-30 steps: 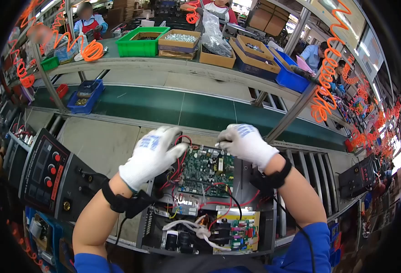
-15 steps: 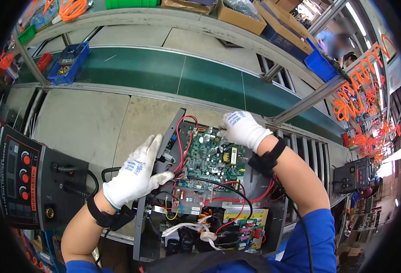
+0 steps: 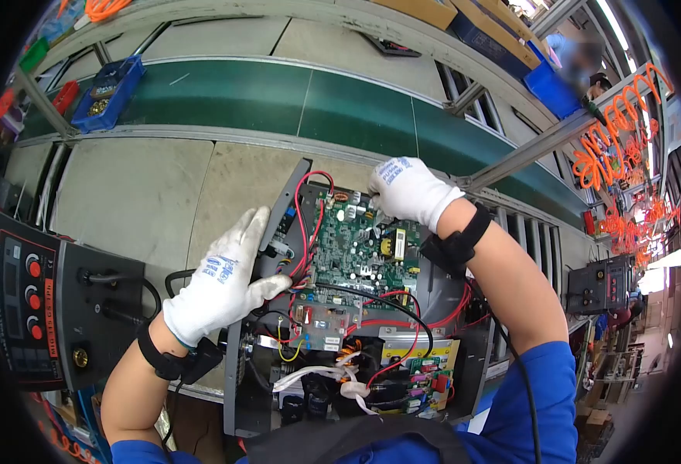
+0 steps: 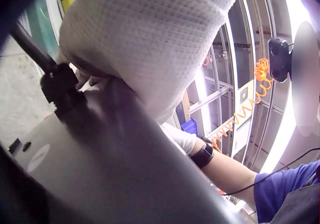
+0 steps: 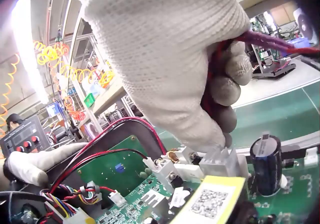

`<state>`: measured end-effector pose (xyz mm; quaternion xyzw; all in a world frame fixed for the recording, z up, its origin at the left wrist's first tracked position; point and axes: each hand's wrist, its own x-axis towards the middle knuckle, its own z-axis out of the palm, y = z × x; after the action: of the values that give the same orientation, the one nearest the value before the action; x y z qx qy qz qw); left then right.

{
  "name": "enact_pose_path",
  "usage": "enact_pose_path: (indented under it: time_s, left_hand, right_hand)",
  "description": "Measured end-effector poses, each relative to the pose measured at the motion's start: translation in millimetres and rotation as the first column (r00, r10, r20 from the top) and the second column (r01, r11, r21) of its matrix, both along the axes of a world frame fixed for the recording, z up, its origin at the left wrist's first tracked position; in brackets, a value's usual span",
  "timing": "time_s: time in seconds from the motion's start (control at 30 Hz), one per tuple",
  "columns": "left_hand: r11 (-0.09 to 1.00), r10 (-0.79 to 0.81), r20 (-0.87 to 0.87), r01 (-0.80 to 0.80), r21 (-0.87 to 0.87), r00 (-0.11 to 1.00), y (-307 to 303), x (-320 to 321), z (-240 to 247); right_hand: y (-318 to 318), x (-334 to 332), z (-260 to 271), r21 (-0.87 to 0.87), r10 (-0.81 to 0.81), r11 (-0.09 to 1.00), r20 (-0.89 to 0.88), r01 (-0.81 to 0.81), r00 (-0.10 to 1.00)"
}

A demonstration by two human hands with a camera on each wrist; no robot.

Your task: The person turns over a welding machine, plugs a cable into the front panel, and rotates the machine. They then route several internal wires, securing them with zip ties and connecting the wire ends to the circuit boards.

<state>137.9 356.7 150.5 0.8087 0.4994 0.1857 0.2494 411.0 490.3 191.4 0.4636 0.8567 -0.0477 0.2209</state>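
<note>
A dark grey machine housing point(image 3: 233, 387) lies open in front of me, with a green circuit board point(image 3: 337, 259) and looped red wires inside. My left hand point(image 3: 218, 284), in a white glove, rests over the housing's left panel point(image 4: 135, 144). Its fingers lie straight along the outside, and its thumb reaches inside. At the far edge of the board, my gloved right hand point(image 3: 411, 189) is curled with its fingertips down by white connectors point(image 5: 162, 171). Red-purple wires point(image 5: 272, 43) come out of its fist in the right wrist view; the fist hides their other part.
A welding machine point(image 3: 35, 301) with red knobs stands to the left. Beyond the housing runs a green conveyor belt point(image 3: 240, 100), with a blue parts bin point(image 3: 112, 97) on it. Metal rollers point(image 3: 530, 240) lie to the right, and orange coiled hoses point(image 3: 599, 158) hang behind.
My left hand has come back from the board's far left corner to the left panel. The right hand stays by the board's far edge. The head view has tilted down.
</note>
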Motion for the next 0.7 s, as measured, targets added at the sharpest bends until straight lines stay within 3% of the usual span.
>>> enact_pose_path:
  time_s: [0.17,0.57,0.6,0.7]
  left_hand:
    - [1.0,0.001,0.013,-0.001,-0.003,1.0,0,2,3]
    - [1.0,0.006,0.0,-0.006,0.012,1.0,-2,3,0]
    - [0.999,0.005,-0.013,-0.005,0.035,1.0,-2,3,0]
    - [1.0,0.011,-0.004,-0.01,0.015,1.0,-3,2,-1]
  right_hand:
    - [1,-6,6,-0.029,-0.046,0.998,0.045,0.047,0.998]
    - [10,0,-8,-0.123,-0.17,0.979,-0.064,0.161,0.983]
    - [14,7,-23,-0.014,-0.088,0.996,-0.11,0.087,0.99]
    - [10,3,-20,0.011,-0.098,0.995,-0.096,0.1,0.991]
